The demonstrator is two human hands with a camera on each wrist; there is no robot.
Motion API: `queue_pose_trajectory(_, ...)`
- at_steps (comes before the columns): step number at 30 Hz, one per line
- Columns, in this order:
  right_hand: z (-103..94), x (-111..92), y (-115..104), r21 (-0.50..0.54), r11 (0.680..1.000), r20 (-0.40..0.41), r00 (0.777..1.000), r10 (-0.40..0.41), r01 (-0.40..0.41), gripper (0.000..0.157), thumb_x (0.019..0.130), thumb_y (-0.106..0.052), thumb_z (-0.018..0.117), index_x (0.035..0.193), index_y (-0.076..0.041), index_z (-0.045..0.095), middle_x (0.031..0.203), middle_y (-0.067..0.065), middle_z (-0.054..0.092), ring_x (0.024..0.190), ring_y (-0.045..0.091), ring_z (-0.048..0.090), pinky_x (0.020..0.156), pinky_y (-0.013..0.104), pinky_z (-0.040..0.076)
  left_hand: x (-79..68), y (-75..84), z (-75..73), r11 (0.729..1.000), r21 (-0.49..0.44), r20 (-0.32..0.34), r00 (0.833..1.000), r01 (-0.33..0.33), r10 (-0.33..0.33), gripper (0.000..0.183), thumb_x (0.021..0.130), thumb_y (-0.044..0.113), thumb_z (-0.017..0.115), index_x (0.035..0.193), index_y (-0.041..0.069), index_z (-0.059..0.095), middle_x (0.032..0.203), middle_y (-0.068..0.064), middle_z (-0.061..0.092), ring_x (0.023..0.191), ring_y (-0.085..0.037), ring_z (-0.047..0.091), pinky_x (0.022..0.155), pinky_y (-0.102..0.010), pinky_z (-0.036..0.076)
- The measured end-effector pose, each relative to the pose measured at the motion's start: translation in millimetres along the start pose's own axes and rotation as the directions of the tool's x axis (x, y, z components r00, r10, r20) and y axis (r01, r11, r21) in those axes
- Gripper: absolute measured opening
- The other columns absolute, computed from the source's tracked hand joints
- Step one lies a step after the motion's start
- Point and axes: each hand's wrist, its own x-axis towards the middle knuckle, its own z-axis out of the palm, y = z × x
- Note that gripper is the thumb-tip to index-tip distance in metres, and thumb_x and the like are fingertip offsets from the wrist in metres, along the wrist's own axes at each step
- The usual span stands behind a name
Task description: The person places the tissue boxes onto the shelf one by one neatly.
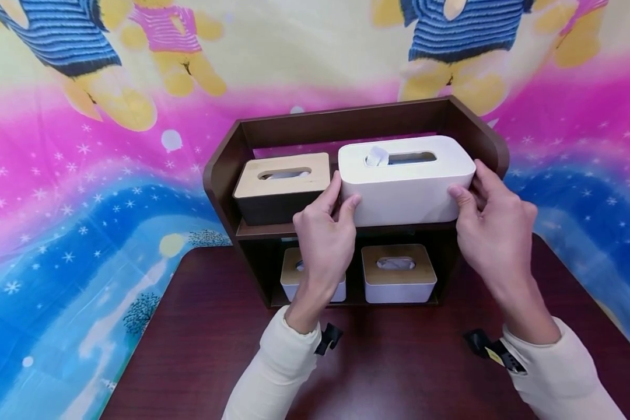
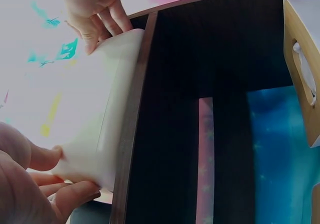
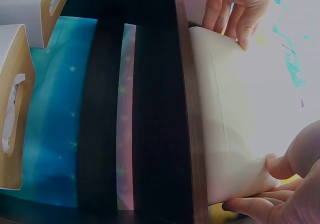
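Observation:
Both hands hold a long white tissue box (image 1: 401,201) on the right part of the upper shelf of a dark brown rack (image 1: 346,125). My left hand (image 1: 325,242) grips its left end, thumb on the front face. At the opposite end, my right hand (image 1: 499,233) has its thumb near the front corner and the fingers around the side. A bit of white tissue (image 1: 378,156) pokes from the slot in the lid. In the left wrist view the box's underside edge lies along the shelf board (image 2: 132,119). Beside the left fingers stands a black tissue box with a pale wooden lid (image 1: 280,207).
Two smaller white boxes with wooden lids sit in the lower compartment: the right one (image 1: 399,291) shows fully, while the left wrist partly covers the left one (image 1: 290,273). The rack stands on a dark red table (image 1: 388,361), before a colourful printed cloth (image 1: 152,245).

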Motion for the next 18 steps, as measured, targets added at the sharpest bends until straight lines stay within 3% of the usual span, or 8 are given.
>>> queue_pose_trajectory(11,-2.7,0.1,-1.6,-0.035,0.998,0.048,0.998,0.046,-0.045,0.063,0.110,-0.029,0.062,0.167,-0.015,0.039,0.155,0.021,0.057,0.137,0.043,0.060,0.112,0.060,0.049,1.2,-0.1,4.5,1.000,-0.003,-0.016,1.000,-0.019,0.019,0.052,0.097,0.010,0.080,0.145,-0.001,0.063,0.143,-0.017,0.067,0.121,-0.015,0.072,0.095,-0.027,0.063)
queue_pose_trajectory(18,-10.7,-13.8,-2.5,-0.015,0.999,0.138,0.990,0.037,-0.035,0.068,0.112,-0.030,0.057,0.171,-0.016,0.025,0.171,0.012,0.038,0.149,0.038,0.048,0.112,0.057,0.044,-6.7,1.7,-4.2,0.996,-0.078,0.103,0.994,0.031,-0.023,0.061,0.102,0.014,0.076,0.156,0.001,0.052,0.160,-0.012,0.056,0.141,-0.018,0.059,0.106,-0.032,0.056)
